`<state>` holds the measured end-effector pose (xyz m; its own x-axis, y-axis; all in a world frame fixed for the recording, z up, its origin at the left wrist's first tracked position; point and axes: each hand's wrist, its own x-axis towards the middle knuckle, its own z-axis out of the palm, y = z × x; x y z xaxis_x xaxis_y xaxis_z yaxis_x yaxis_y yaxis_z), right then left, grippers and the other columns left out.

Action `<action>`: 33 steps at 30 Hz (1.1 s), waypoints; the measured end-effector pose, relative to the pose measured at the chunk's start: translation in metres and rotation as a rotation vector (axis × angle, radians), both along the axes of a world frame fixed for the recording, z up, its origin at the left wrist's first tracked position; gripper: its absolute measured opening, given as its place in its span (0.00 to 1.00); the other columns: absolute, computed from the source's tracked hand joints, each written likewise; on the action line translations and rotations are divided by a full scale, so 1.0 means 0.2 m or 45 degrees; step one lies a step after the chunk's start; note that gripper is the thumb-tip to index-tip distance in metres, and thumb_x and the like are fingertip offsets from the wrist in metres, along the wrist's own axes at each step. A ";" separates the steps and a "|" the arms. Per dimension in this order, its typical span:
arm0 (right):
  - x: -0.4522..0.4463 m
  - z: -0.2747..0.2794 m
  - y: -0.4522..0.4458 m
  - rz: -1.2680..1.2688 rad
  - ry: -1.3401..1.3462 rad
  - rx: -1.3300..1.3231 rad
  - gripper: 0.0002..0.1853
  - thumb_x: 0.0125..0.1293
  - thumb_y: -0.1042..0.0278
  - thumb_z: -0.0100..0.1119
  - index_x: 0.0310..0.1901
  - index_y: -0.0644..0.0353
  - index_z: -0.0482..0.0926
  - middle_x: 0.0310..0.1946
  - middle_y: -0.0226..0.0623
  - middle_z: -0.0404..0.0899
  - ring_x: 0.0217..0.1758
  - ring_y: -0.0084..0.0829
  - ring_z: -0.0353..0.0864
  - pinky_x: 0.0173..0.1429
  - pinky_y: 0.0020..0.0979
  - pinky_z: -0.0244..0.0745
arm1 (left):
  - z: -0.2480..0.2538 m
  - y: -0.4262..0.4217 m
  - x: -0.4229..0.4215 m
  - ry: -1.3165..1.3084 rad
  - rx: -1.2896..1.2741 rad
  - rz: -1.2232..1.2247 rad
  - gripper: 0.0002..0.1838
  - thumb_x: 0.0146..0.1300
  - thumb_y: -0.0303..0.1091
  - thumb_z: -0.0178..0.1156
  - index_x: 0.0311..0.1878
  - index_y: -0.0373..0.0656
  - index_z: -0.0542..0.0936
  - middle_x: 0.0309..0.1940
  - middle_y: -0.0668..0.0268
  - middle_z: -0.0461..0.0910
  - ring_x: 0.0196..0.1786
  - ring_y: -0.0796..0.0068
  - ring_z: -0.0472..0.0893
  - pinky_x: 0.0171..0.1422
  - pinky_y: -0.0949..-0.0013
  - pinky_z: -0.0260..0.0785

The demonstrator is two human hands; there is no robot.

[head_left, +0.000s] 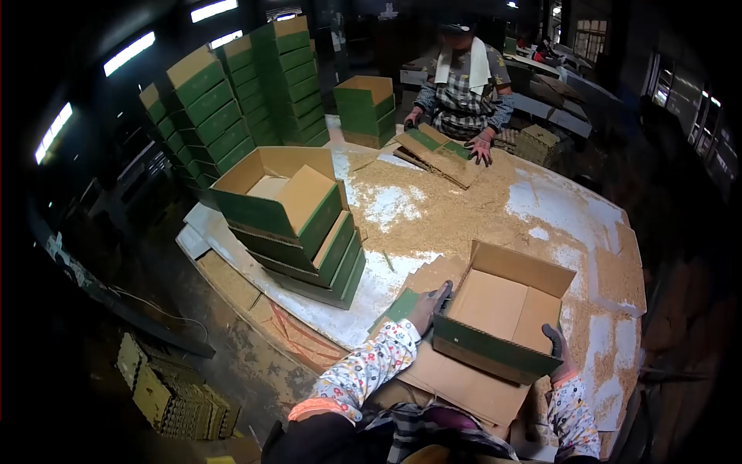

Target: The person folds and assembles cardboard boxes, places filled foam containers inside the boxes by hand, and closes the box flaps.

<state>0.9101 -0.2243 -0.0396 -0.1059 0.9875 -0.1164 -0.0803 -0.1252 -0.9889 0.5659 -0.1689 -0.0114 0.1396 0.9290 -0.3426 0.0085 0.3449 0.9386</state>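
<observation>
An open-topped cardboard box (pixel 491 349), green outside and plain brown inside, sits in front of me on a pile of flat cardboard sheets (pixel 456 387). My left hand (pixel 429 308), in a dark glove, grips the box's left side, with the fingers at the upper edge. On the opposite side my right hand (pixel 560 352), also gloved, holds the right front corner; part of its palm is hidden behind the box. To the left stands a short stack of similar green boxes (pixel 305 247), the top one open with a flap leaning inward.
Tall stacks of green boxes (pixel 209 108) line the table's far left, with a smaller stack (pixel 365 112) beside them. Across the table (pixel 533 197), strewn with brown scraps, a co-worker (pixel 464 93) handles folded cardboard (pixel 437 151). Bundled cardboard (pixel 178 390) lies on the floor at left.
</observation>
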 end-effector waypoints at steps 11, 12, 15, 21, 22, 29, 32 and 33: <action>-1.46 0.65 0.58 -0.071 0.273 0.669 0.26 0.65 0.55 0.57 0.59 0.63 0.69 0.61 0.39 0.68 0.61 0.31 0.68 0.65 0.33 0.65 | 0.18 0.33 -2.37 -0.546 1.054 1.394 0.23 0.72 0.46 0.44 0.54 0.35 0.74 0.50 0.60 0.77 0.49 0.66 0.77 0.61 0.70 0.65; -1.70 0.78 0.62 0.082 0.314 0.647 0.28 0.65 0.54 0.57 0.60 0.63 0.67 0.62 0.40 0.66 0.61 0.33 0.68 0.64 0.34 0.65 | 0.16 0.33 -2.25 0.094 1.092 1.652 0.23 0.71 0.44 0.46 0.53 0.29 0.73 0.50 0.54 0.76 0.53 0.64 0.73 0.60 0.68 0.64; -2.27 0.85 0.93 0.390 0.362 0.310 0.30 0.66 0.50 0.55 0.61 0.65 0.66 0.61 0.38 0.66 0.60 0.32 0.67 0.59 0.33 0.68 | 0.00 0.38 -2.27 0.138 0.990 1.649 0.25 0.72 0.43 0.43 0.54 0.24 0.71 0.54 0.45 0.74 0.54 0.58 0.74 0.60 0.66 0.64; -2.56 0.76 0.90 0.418 0.216 -0.242 0.34 0.63 0.34 0.48 0.63 0.49 0.63 0.59 0.34 0.65 0.58 0.32 0.66 0.59 0.38 0.65 | 0.06 0.38 -2.21 0.709 1.040 1.964 0.24 0.73 0.40 0.41 0.54 0.23 0.70 0.55 0.40 0.72 0.52 0.51 0.74 0.59 0.65 0.65; -2.50 0.74 0.77 0.484 0.328 0.000 0.34 0.64 0.35 0.48 0.64 0.49 0.62 0.60 0.32 0.64 0.58 0.35 0.65 0.60 0.39 0.64 | 0.16 0.31 -2.14 0.632 0.847 1.838 0.23 0.73 0.40 0.42 0.54 0.24 0.70 0.56 0.39 0.71 0.53 0.49 0.73 0.59 0.65 0.65; -1.30 0.13 -0.25 -0.407 -1.712 0.457 0.42 0.56 0.46 0.61 0.65 0.67 0.58 0.65 0.62 0.54 0.70 0.58 0.51 0.71 0.50 0.51 | 0.07 -0.34 -1.28 0.865 1.369 0.575 0.30 0.67 0.44 0.52 0.63 0.30 0.60 0.61 0.46 0.63 0.62 0.53 0.66 0.67 0.56 0.59; -0.58 -0.32 -0.60 -0.949 -1.573 -0.325 0.44 0.55 0.48 0.64 0.65 0.69 0.58 0.64 0.61 0.58 0.69 0.53 0.55 0.71 0.44 0.53 | -0.40 -0.41 -0.84 0.813 0.803 0.003 0.51 0.53 0.51 0.66 0.66 0.25 0.50 0.64 0.35 0.54 0.69 0.38 0.53 0.74 0.54 0.48; -0.43 -0.42 -0.69 -0.900 -1.367 -0.594 0.44 0.55 0.49 0.65 0.65 0.69 0.57 0.64 0.61 0.59 0.69 0.50 0.58 0.71 0.42 0.54 | -0.47 -0.37 -0.73 0.493 0.421 -0.047 0.56 0.52 0.54 0.66 0.67 0.22 0.46 0.65 0.30 0.51 0.70 0.34 0.51 0.75 0.56 0.48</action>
